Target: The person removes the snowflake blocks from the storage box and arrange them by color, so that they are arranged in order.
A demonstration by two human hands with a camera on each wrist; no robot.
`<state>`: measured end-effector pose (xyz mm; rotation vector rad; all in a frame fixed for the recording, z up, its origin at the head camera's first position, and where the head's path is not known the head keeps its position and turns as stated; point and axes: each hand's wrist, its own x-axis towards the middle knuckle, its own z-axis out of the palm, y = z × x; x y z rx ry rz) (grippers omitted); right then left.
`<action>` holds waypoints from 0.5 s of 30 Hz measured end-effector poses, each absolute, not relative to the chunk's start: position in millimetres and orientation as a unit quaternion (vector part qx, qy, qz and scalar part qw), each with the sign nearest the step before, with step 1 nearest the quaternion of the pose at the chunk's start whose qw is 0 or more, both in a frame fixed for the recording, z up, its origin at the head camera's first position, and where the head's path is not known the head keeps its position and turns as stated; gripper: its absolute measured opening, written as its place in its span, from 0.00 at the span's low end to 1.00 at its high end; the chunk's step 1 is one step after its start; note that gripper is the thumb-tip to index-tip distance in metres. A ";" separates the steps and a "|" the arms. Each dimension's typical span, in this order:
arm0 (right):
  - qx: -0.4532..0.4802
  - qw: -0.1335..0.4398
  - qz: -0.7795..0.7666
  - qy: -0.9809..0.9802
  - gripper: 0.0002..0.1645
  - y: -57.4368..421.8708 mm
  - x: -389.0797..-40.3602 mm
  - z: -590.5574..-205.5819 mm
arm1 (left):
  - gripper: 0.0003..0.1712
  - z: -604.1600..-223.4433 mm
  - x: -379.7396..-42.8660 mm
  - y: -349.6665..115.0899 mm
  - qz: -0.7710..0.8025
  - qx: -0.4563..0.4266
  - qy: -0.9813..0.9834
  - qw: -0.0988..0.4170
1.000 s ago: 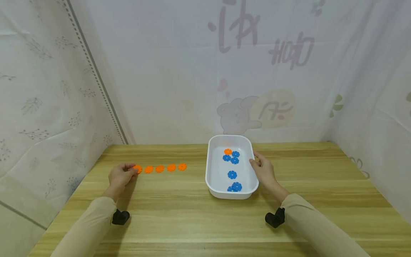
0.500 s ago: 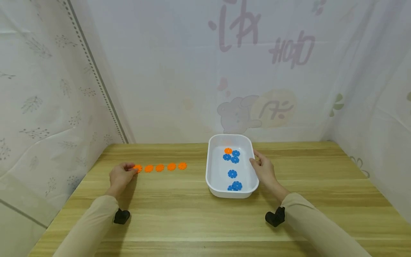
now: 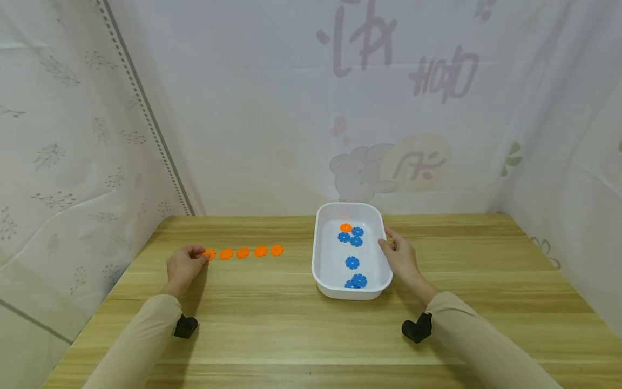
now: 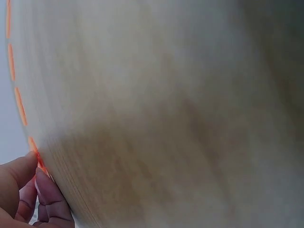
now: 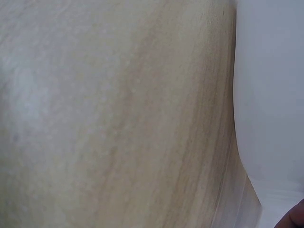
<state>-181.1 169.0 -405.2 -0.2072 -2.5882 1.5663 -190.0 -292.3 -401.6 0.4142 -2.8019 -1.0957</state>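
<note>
My left hand (image 3: 184,267) pinches an orange snowflake disc (image 3: 210,254) between thumb and fingers, at the left end of a row on the table. Close up in the left wrist view, the fingertips partly cover that disc (image 4: 33,144). The other orange discs (image 3: 243,253) of the row lie flat to its right, evenly spaced. On the right, a white plastic tray (image 3: 326,254) has its right rim held by my right hand (image 3: 402,260). Inside it lie several blue snowflake discs (image 3: 352,262) and one orange disc (image 3: 345,228). Only a fingertip (image 5: 293,217) shows in the right wrist view, against the tray wall.
The wooden table (image 3: 272,335) reaches back to a printed cloth wall (image 3: 262,135), with more cloth at both sides. The tray stands right of the row, near the table's back edge. A black wrist device (image 3: 417,328) sits on each sleeve.
</note>
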 end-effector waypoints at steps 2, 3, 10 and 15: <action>-0.069 0.056 0.518 -0.851 0.28 169.2 -180.5 -404.8 | 0.15 -400.8 -191.1 -291.8 -0.357 0.135 -0.923 0.054; -0.069 0.057 0.519 -0.850 0.28 169.3 -180.4 -404.8 | 0.15 -400.8 -191.6 -291.9 -0.357 0.134 -0.923 0.054; -0.064 0.059 0.530 -0.843 0.28 168.4 -179.9 -404.1 | 0.20 -401.9 -193.5 -296.3 -0.372 0.141 -0.916 0.048; -0.067 0.059 0.531 -0.842 0.28 169.0 -180.1 -403.8 | 0.19 -392.7 -202.1 -281.2 -0.390 0.140 -0.907 0.074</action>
